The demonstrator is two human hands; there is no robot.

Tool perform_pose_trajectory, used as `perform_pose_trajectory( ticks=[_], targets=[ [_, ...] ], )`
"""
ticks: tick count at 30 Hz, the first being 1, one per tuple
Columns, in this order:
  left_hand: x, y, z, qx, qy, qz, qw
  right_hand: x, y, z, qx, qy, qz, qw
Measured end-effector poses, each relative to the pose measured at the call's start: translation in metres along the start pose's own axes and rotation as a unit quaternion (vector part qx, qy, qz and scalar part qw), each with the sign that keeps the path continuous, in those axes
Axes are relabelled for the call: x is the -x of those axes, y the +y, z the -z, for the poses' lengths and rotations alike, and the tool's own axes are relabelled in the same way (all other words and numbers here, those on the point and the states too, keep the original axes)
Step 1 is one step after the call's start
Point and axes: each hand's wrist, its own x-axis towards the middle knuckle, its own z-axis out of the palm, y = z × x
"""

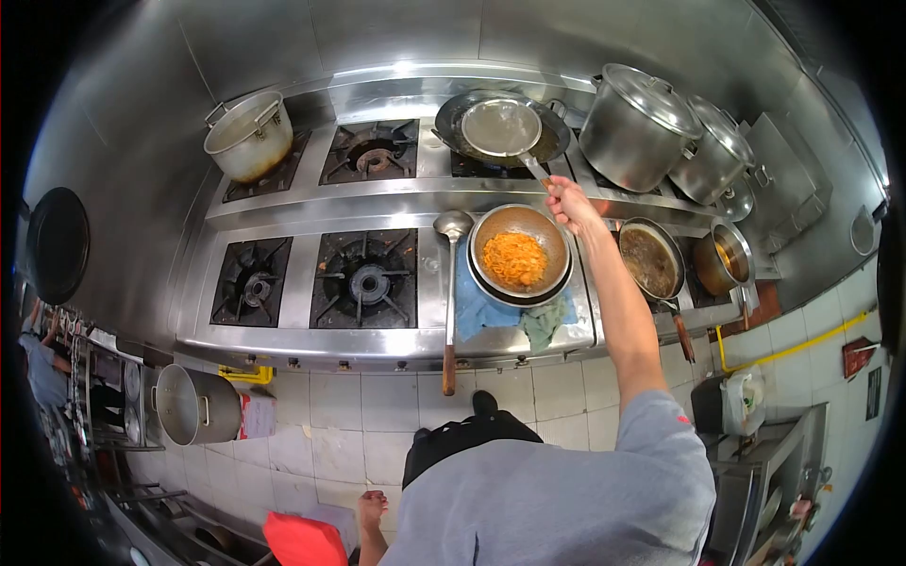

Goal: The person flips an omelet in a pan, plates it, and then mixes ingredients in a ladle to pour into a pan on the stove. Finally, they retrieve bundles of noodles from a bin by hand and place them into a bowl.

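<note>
Right hand (569,203): closed around the handle of a round strainer (502,127), which is over the wok (453,115) on the rear row. Contact between strainer and wok rim cannot be confirmed. Left hand (373,509): well apart from the right, low beside the body, fingers bent; nothing is seen in it, and how far it is closed cannot be determined.

Progress, as judged: the orange shredded food (516,259) is already gathered in the upper bowl (517,219), directly in front of the person; no such food is visible on the strainer. The strainer is not yet released. Whether the food is cooked cannot be established.

Surface: the steel surface (429,283) carries burners in two rows. The upper bowl sits within a second vessel, with a blue cloth (479,319) and a green cloth (543,325) at its base. A ladle (451,283) lies just left of the bowl, its handle projecting past the front edge. At right, a frying pan (682,335) contains brown liquid, beside a saucepan (710,269). Two lidded pots stand at the rear right, an open pot (247,156) at the rear left.

Room: metal-clad walls, tiled floor (330,396), a large pot (196,406) below the front left edge, and another person (42,368) at far left.
</note>
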Motion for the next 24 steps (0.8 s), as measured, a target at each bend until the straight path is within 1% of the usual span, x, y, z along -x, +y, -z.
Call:
perform_pose_trajectory(
  ticks=[3, 5, 7, 8, 11, 13, 14, 15, 16, 17, 18, 19, 20, 21, 23, 24],
  targets=[
    [-0.001, 0.002, -0.007, -0.006, -0.010, 0.005, 1.000, 0.007, -0.039, -0.009, 0.068, 0.034, 0.073, 0.994],
    [-0.004, 0.003, -0.011, -0.024, -0.015, 0.001, 1.000, 0.014, -0.071, -0.013, 0.068, 0.024, 0.118, 0.990],
    [-0.005, 0.008, -0.014, -0.057, -0.027, -0.014, 0.998, 0.028, -0.098, -0.017, 0.043, 0.017, 0.145, 0.988],
    [-0.007, 0.011, -0.016, -0.073, -0.032, -0.022, 0.997, 0.029, -0.105, -0.014, 0.018, -0.011, 0.158, 0.987],
    [-0.004, 0.021, -0.021, -0.086, -0.043, -0.057, 0.994, 0.032, -0.101, -0.012, -0.026, -0.019, 0.157, 0.987],
    [-0.007, 0.027, -0.024, -0.075, -0.046, -0.060, 0.994, 0.028, -0.080, -0.014, -0.042, -0.008, 0.129, 0.991],
    [-0.012, 0.031, -0.027, -0.072, -0.051, -0.063, 0.994, 0.013, -0.065, -0.007, -0.022, -0.018, 0.073, 0.997],
    [-0.021, 0.031, -0.030, -0.079, -0.061, -0.071, 0.992, 0.007, -0.052, -0.003, -0.022, -0.051, 0.038, 0.998],
    [-0.041, 0.016, -0.026, -0.089, -0.070, -0.078, 0.990, 0.006, -0.047, -0.006, 0.043, 0.010, 0.030, 0.999],
    [-0.061, 0.007, -0.018, -0.102, -0.077, -0.087, 0.988, -0.004, -0.037, 0.002, 0.018, -0.022, -0.008, 1.000],
    [-0.077, 0.002, -0.011, -0.077, -0.082, -0.088, 0.990, -0.007, -0.022, 0.007, -0.042, -0.045, -0.057, 0.996],
    [-0.088, -0.003, -0.007, -0.052, -0.088, -0.086, 0.991, -0.010, 0.000, 0.012, -0.069, -0.056, -0.049, 0.995],
    [-0.092, -0.002, -0.004, -0.023, -0.093, -0.083, 0.992, 0.007, 0.013, 0.006, -0.054, -0.020, -0.009, 0.998],
    [-0.095, -0.002, 0.003, -0.051, -0.093, -0.097, 0.990, 0.029, 0.029, -0.001, -0.036, 0.013, 0.029, 0.999],
    [-0.092, 0.001, 0.018, -0.100, -0.088, -0.124, 0.983, 0.064, 0.054, -0.002, -0.049, 0.009, 0.044, 0.998],
    [-0.086, 0.006, 0.027, -0.124, -0.094, -0.117, 0.981, 0.082, 0.068, -0.004, -0.055, 0.005, 0.051, 0.997]
  ],
)
